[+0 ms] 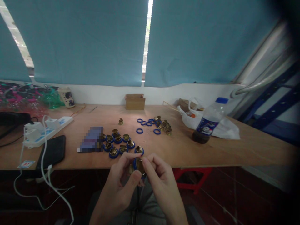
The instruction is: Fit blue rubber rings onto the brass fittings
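Observation:
Just past the table's front edge, both my hands hold one round brass-coloured metal piece with a blue ring (138, 165) around it. My left hand (123, 181) is closed on its left side, thumb at the bottom. From the right, my right hand (158, 176) pinches its rim with thumb and fingers. Close beyond stands a similar ringed brass piece (139, 150), with several more ringed pieces (118, 138) grouped to the left. Farther back lie loose blue rings (139, 131) beside a cluster of brass pieces (167, 127). One brass piece (120, 121) stands alone without a ring.
A pixelated flat item (91, 139) and a black phone-like slab (54, 151) lie left, near a white power strip (50, 131) with cables. A small cardboard box (135, 102) is at the back. On the right are a drink bottle (209, 120) and a white plastic bag (227, 128).

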The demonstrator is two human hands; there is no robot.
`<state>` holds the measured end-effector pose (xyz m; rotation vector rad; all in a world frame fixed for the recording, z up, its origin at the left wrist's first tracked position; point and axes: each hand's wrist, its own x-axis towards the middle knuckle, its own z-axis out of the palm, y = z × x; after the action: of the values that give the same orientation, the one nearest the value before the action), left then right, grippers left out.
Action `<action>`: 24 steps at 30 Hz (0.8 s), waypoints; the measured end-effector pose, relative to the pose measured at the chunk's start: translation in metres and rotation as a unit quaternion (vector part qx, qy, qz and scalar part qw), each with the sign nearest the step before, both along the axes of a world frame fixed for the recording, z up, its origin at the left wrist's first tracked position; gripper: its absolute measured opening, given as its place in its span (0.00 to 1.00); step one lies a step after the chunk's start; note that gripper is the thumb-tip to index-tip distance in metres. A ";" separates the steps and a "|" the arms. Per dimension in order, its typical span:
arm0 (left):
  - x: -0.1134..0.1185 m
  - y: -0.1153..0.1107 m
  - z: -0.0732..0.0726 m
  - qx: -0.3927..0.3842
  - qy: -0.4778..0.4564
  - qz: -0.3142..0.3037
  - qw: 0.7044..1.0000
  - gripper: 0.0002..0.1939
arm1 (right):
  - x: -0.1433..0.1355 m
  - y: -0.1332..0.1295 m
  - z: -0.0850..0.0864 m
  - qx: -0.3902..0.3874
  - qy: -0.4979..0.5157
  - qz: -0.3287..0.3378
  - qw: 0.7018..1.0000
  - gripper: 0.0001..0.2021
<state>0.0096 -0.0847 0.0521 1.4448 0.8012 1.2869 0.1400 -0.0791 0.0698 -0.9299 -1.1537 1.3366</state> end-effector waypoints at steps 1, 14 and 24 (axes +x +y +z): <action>0.000 0.000 -0.001 0.004 0.009 -0.002 1.000 0.13 | 0.000 0.001 0.000 0.000 -0.006 -0.002 1.000 0.19; -0.003 0.001 -0.011 0.052 0.054 0.000 0.997 0.17 | 0.007 -0.002 0.001 0.068 -0.127 -0.055 0.988 0.18; 0.001 0.013 -0.005 0.046 0.154 0.091 0.983 0.16 | 0.017 -0.018 0.009 0.200 -0.316 -0.044 0.926 0.13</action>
<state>0.0102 -0.0714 0.0469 1.7026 1.1130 1.2654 0.1574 -0.0976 0.0791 -1.1216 -1.7712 0.6840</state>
